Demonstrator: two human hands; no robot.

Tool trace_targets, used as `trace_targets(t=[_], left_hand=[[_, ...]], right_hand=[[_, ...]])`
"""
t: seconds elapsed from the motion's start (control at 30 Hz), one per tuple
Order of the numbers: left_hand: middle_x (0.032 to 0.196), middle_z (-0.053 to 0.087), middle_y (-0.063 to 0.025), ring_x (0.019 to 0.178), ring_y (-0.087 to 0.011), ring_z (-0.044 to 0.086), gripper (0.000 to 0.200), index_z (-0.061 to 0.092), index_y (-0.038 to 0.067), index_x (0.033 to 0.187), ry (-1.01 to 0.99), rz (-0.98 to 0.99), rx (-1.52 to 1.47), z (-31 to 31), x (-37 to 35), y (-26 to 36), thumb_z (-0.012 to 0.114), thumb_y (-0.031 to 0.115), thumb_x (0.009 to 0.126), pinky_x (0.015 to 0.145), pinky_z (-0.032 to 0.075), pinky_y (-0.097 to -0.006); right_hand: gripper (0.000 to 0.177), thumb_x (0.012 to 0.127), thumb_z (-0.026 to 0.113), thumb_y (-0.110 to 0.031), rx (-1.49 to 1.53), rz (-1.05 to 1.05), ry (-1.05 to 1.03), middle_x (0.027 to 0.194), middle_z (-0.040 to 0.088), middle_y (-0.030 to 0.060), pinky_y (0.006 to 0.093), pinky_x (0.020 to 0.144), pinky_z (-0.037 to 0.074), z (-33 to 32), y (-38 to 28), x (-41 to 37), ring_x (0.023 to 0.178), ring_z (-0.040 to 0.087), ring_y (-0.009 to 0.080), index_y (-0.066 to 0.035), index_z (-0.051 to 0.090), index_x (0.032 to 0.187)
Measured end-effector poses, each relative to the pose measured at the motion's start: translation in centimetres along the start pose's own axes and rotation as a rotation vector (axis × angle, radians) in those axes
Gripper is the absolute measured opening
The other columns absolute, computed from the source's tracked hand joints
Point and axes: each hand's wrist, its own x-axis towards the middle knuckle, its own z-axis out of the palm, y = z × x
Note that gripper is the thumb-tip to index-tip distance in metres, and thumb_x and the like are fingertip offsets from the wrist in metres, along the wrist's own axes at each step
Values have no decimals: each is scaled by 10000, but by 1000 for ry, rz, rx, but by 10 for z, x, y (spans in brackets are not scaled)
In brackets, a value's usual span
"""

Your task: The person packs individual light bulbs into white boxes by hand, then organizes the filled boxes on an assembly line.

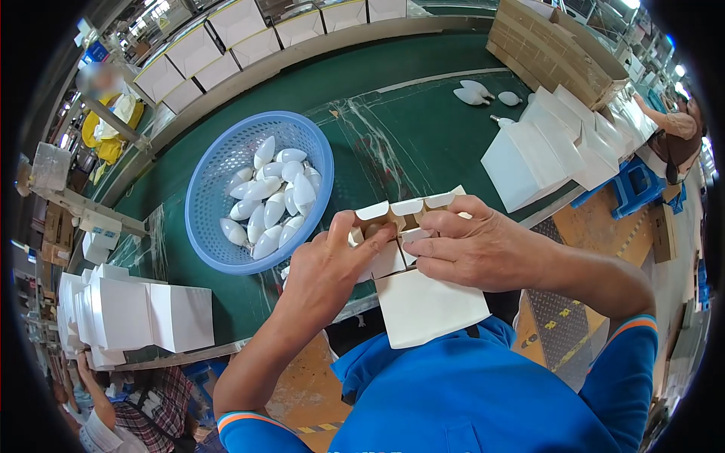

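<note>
The fingertips of the left hand are pinched narrow on a top flap of a white carton. The thumb is pressed vs. the flap edge, prob. so the flap is kept from springing back. The right hand is curled over the opposite flaps, fingers close together, so the carton's mouth is gripped from both sides. The carton is held in mid-air just in front of the chest, at the near edge of the green belt, w/ its open end turned away from the body, likely so the opening can be seen.

Just beside the left hand, a blue basket of white bulbs is set w/in easy reach. A stack of flat cartons is kept at left, another stack at right. Loose bulbs lie further up the belt.

The carton's inside is covered by fingers, and a brownish bit at its mouth can't be identified. A co-worker at top right and a second co-worker at bottom left are cut off by the lens edge.
</note>
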Motion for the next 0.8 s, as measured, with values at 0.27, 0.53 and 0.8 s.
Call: trace_targets(t=[0.27, 0.53, 0.8], left_hand=[[968, 418, -85, 637, -203, 562, 460, 565, 183, 1124, 13, 2, -7, 1, 0, -1, 595, 39, 689, 495, 474, -306], [975, 423, -92, 646, -215, 569, 452, 564, 173, 1125, -27, -10, -23, 0, 0, -1, 594, 42, 693, 519, 482, -319], [984, 423, -93, 677, -228, 578, 490, 538, 180, 1158, -17, 3, -53, 1, -1, -3, 596, 37, 693, 522, 485, -316]], right_hand=[[73, 672, 543, -135, -129, -98, -54, 703, 528, 6, 320, 944, 299, -4, 7, 4, 889, 495, 154, -91, 600, 663], [158, 689, 521, -178, -73, -35, -147, 685, 558, 19, 349, 942, 277, -3, 4, 18, 885, 471, 171, -72, 617, 621], [94, 661, 589, -120, 48, 33, -63, 653, 515, -9, 409, 945, 279, -4, 9, 18, 842, 495, 171, -75, 633, 732]])
